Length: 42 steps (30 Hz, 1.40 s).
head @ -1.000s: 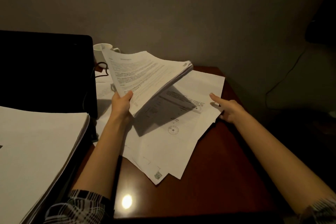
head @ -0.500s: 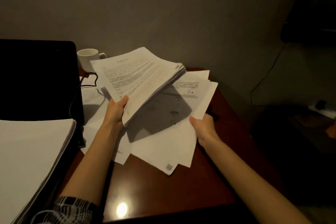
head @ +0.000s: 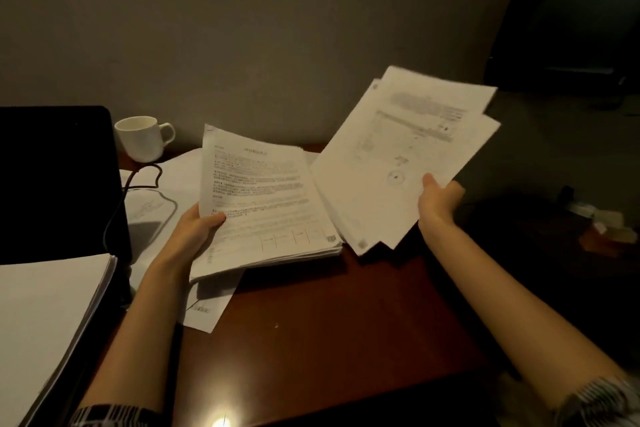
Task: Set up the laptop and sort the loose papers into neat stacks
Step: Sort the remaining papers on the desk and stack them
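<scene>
My left hand (head: 195,230) grips a thick stack of printed papers (head: 266,204) by its left edge, thumb on top, tilted above the dark wooden table (head: 329,322). To its right, my right hand (head: 438,199) holds a few loose sheets (head: 405,156) lifted off the table, fanned and tilted up. More loose sheets (head: 162,208) lie on the table under and behind my left hand. The black laptop (head: 55,180) stands open at the left with its screen dark. A big white paper stack (head: 45,322) sits in front of it at the lower left.
A white mug (head: 143,137) stands at the back by the wall, next to the laptop. A dark cable (head: 138,180) loops over the sheets beside the laptop. The table's right edge drops to a dim floor with small clutter (head: 602,222).
My right hand took hold of the loose sheets on the table and lifted them up to the right. My left hand lowered and levelled its thick stack.
</scene>
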Each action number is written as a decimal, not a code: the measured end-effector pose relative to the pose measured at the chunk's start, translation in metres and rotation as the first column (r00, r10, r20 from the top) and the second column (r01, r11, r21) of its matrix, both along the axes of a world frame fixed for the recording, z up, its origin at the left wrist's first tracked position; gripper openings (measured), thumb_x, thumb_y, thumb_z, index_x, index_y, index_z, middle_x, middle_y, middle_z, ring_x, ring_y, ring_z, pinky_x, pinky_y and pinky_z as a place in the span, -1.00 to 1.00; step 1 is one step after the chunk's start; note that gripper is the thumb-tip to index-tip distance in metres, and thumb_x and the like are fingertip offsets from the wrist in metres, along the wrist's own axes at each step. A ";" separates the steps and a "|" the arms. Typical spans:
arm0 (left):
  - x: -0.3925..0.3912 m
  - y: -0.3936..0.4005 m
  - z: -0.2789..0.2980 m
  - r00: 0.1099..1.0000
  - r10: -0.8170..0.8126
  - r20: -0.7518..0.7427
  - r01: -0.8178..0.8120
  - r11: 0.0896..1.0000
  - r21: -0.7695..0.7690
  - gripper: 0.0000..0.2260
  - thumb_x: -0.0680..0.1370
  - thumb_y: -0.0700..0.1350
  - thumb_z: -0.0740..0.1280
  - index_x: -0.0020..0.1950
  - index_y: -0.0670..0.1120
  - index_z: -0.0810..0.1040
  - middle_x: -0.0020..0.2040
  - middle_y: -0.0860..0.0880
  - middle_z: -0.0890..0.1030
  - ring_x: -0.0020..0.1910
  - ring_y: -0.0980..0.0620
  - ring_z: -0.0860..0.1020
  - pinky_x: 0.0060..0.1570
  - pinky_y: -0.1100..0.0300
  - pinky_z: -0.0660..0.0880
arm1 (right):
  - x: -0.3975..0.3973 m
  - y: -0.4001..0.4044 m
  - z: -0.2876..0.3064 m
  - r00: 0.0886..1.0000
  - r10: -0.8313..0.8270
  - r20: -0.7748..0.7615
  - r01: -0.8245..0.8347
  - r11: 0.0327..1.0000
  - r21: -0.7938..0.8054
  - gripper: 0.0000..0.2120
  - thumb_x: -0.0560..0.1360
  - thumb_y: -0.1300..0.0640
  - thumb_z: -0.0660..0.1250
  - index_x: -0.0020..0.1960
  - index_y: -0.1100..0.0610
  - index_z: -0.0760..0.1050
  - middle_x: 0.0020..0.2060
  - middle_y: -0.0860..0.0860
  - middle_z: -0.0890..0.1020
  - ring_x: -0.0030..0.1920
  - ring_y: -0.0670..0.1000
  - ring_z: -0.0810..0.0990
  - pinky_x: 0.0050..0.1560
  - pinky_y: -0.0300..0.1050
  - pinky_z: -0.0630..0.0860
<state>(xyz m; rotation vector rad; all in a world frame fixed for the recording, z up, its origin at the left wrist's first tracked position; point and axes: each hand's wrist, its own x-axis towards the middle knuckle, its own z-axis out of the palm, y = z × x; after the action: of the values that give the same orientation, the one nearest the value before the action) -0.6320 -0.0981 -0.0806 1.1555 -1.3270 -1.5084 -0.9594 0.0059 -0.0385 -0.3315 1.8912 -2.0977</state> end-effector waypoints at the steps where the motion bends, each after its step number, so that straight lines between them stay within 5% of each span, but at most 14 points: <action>1: -0.002 0.002 0.000 1.000 0.003 0.007 -0.003 1.000 -0.006 -0.74 0.59 -0.35 0.16 0.23 -0.12 0.40 0.08 -0.11 0.57 -0.02 -0.04 0.59 -0.21 0.16 0.57 | 0.000 -0.002 0.005 0.999 -0.046 0.014 0.046 0.997 -0.058 -0.64 0.60 0.18 0.21 0.36 0.27 0.30 0.23 0.09 0.46 0.24 0.07 0.45 0.34 -0.02 0.36; 6: -0.014 0.010 0.002 0.999 0.010 0.046 -0.009 1.000 -0.023 -0.70 0.58 -0.41 0.11 0.23 -0.11 0.35 -0.02 -0.05 0.52 -0.11 -0.01 0.56 -0.29 0.17 0.54 | 0.000 -0.018 0.027 0.986 -0.076 0.149 0.100 0.982 -0.163 -0.63 0.59 0.21 0.23 0.36 0.30 0.30 0.22 0.13 0.47 0.24 0.10 0.48 0.23 -0.15 0.42; 11: -0.007 0.011 0.006 0.995 -0.033 0.093 0.036 0.999 -0.021 -0.68 0.58 -0.42 0.11 0.33 -0.25 0.35 0.06 -0.13 0.52 -0.03 -0.08 0.55 -0.15 0.18 0.50 | 0.020 -0.028 0.004 0.897 0.348 0.273 -0.376 0.925 0.055 -0.66 0.53 0.28 0.33 0.28 0.32 0.42 0.21 0.20 0.55 0.16 0.20 0.55 0.14 0.06 0.52; 13: -0.004 0.014 0.008 0.991 -0.067 0.116 0.076 0.994 -0.076 -0.77 0.58 -0.43 0.12 0.19 -0.30 0.43 -0.01 -0.12 0.54 -0.13 0.03 0.59 -0.20 0.31 0.51 | 0.029 -0.023 -0.008 0.847 0.450 0.283 -0.492 0.865 0.101 -0.69 0.53 0.28 0.33 0.26 0.30 0.46 0.16 0.20 0.58 0.13 0.21 0.57 0.07 0.10 0.53; 16: -0.005 0.021 0.012 0.983 -0.134 0.124 0.145 0.986 -0.085 -0.85 0.63 -0.06 0.17 0.09 -0.08 0.49 -0.07 0.02 0.66 -0.18 0.10 0.63 -0.25 0.32 0.53 | 0.034 -0.018 -0.026 0.844 0.479 0.243 -0.524 0.834 0.175 -0.70 0.53 0.27 0.33 0.25 0.26 0.49 0.14 0.16 0.60 0.09 0.18 0.60 0.05 0.09 0.55; 19: -0.012 0.027 0.015 0.975 -0.180 0.127 0.198 0.969 -0.148 -0.43 0.31 0.46 0.26 0.09 0.06 0.49 -0.03 0.11 0.67 -0.09 0.10 0.64 -0.21 0.31 0.56 | 0.039 -0.020 -0.038 0.860 0.478 0.181 -0.506 0.845 0.173 -0.69 0.54 0.27 0.31 0.28 0.22 0.49 0.20 0.15 0.58 0.15 0.15 0.57 0.16 0.09 0.53; 22: -0.024 0.036 0.012 0.975 -0.218 0.048 0.224 0.958 -0.181 -0.57 0.38 0.17 0.44 0.17 0.05 0.47 0.04 0.04 0.63 -0.01 0.01 0.64 -0.21 0.22 0.59 | 0.040 -0.021 -0.038 0.829 0.542 0.137 -0.557 0.820 0.131 -0.67 0.55 0.24 0.30 0.32 0.18 0.46 0.22 0.11 0.56 0.18 0.12 0.56 0.17 0.06 0.53; 24: -0.031 0.042 0.011 0.978 -0.204 0.032 0.206 0.946 -0.251 -0.67 0.49 -0.15 0.39 0.22 0.02 0.43 0.10 -0.01 0.58 0.06 -0.06 0.60 -0.19 0.20 0.60 | 0.041 -0.018 -0.033 0.774 0.622 0.119 -0.632 0.770 0.089 -0.68 0.58 0.22 0.26 0.32 0.16 0.44 0.21 0.09 0.56 0.13 0.08 0.57 0.06 -0.03 0.56; 26: -0.034 0.047 0.012 0.985 -0.171 -0.024 0.154 0.931 -0.330 -0.64 0.52 -0.24 0.35 0.26 0.02 0.41 0.12 0.02 0.52 0.06 -0.01 0.57 -0.16 0.25 0.59 | 0.041 -0.015 -0.024 0.711 0.697 0.091 -0.702 0.710 0.049 -0.73 0.59 0.22 0.23 0.29 0.13 0.45 0.20 0.09 0.57 0.09 0.05 0.58 -0.02 -0.10 0.56; 31: -0.038 0.048 0.029 0.995 -0.087 -0.042 0.051 0.843 -0.535 -0.60 0.53 -0.27 0.32 0.28 0.05 0.36 0.15 0.10 0.49 0.03 0.21 0.57 -0.12 0.33 0.57 | 0.035 -0.003 0.018 0.653 0.742 -0.152 -0.756 0.652 -0.061 -0.71 0.53 0.32 0.29 0.21 0.10 0.44 0.16 0.11 0.59 0.16 0.12 0.58 0.14 0.07 0.55; 35: -0.043 0.049 0.043 0.997 0.040 -0.065 -0.072 0.775 -0.628 -0.62 0.55 -0.26 0.31 0.23 0.13 0.36 0.10 0.20 0.49 0.04 0.31 0.52 -0.08 0.40 0.51 | 0.043 0.009 0.053 0.704 0.596 -0.386 -0.681 0.722 -0.125 -0.78 0.51 0.35 0.29 0.13 0.17 0.50 0.00 0.03 0.64 0.00 -0.05 0.66 0.02 -0.12 0.61; 42: -0.044 0.058 0.049 0.990 0.095 -0.108 -0.143 0.734 -0.664 -0.52 0.37 0.02 0.42 0.24 0.13 0.33 0.10 0.20 0.47 0.03 0.37 0.49 -0.07 0.46 0.47 | 0.057 0.016 0.048 0.722 0.532 -0.442 -0.631 0.769 -0.104 -0.68 0.38 0.38 0.43 0.05 0.11 0.47 -0.09 -0.02 0.63 -0.14 -0.17 0.64 -0.09 -0.23 0.60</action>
<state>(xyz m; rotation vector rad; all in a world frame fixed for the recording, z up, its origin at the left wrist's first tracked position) -0.6763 -0.0397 -0.0312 0.6863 -1.5343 -0.8285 -0.9028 0.0221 0.0092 -1.3162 1.3999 -1.8857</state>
